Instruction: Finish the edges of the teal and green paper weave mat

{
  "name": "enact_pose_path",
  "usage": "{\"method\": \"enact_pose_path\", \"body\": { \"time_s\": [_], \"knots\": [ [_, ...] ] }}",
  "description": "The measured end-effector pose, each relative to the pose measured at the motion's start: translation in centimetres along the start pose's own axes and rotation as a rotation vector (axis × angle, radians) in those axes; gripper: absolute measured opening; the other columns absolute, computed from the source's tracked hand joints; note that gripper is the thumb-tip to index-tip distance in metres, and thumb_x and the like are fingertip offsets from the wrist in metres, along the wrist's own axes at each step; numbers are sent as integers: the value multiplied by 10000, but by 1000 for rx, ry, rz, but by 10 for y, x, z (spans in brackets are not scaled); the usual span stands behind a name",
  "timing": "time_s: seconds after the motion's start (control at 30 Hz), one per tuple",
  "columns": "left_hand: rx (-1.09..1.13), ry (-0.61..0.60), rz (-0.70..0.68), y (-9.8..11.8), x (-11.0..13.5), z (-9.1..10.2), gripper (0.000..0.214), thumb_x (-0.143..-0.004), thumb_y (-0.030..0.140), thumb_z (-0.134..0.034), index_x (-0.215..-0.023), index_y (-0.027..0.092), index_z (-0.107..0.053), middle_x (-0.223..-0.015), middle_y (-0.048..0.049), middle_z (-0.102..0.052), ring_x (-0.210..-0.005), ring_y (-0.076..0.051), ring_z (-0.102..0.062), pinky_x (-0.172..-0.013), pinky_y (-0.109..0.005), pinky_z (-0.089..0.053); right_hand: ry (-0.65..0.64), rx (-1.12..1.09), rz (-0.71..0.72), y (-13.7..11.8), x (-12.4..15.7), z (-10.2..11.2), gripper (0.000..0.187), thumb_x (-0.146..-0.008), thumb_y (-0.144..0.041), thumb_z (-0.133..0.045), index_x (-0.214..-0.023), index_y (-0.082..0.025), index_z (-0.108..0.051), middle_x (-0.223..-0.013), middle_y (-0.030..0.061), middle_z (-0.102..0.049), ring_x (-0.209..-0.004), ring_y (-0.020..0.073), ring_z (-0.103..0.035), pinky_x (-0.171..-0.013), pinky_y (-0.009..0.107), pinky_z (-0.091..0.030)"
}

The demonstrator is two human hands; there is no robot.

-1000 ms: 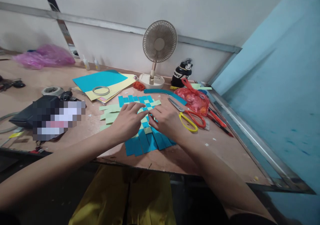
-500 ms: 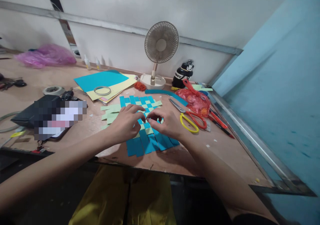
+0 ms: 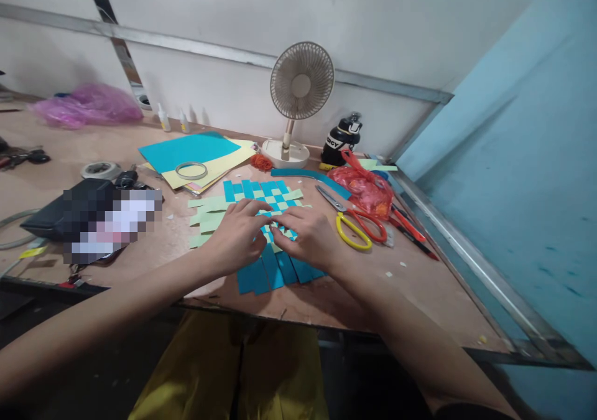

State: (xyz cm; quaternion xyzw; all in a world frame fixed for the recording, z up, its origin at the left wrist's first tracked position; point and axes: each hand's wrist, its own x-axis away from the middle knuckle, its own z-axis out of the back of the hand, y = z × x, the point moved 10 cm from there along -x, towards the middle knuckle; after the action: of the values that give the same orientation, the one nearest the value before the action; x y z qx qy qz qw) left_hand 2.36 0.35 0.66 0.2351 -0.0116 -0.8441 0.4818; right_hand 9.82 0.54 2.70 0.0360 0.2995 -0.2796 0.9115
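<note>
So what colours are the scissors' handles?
The scissors have yellow and orange-red handles, shown in the head view.

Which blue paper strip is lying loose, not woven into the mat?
The long curved blue strip beyond the woven mat, running toward the red plastic bag. It lies apart, while the other blue strips interlace with the pale green strips.

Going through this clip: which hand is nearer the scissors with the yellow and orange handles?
Right. The right hand rests on the blue and green paper weave, just left of the scissors, not touching them. The left hand is farther away, on the far side of the right hand.
</note>
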Motion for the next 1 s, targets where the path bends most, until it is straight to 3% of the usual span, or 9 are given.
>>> {"method": "enact_pose_path", "body": {
  "time_s": [0.27,0.6,1.0],
  "knots": [
    [26,-20,20,1,0,-2,377,-740,74,-491,-1066,182,-648,-1268,-104,-575,-1163,-305,-491,-917,-486,-433,-35,48,-1,2,1,-5,223,-914,-215,-491,-937,-150,-703,-805,70,-695,-753,161,-614,-692,273,-428],
    [110,-46,18,0,1,-7,373,-790,124,-499,-1135,160,-636,-1291,-113,-563,-1190,-301,-472,-982,-498,-416,-11,43,1,2,1,-4,212,-870,-188,-503,-875,-135,-707,-747,65,-680,-721,157,-604,-693,270,-418],
    [173,-79,34,0,2,1,212,-757,128,-533,-860,211,-700,-1208,-72,-608,-1158,-287,-505,-978,-505,-410,-138,-514,-302,24,-1,-12,98,-722,-145,-585,-693,-160,-678,-612,-15,-619,-564,89,-519,-539,209,-380]
  ]
}}
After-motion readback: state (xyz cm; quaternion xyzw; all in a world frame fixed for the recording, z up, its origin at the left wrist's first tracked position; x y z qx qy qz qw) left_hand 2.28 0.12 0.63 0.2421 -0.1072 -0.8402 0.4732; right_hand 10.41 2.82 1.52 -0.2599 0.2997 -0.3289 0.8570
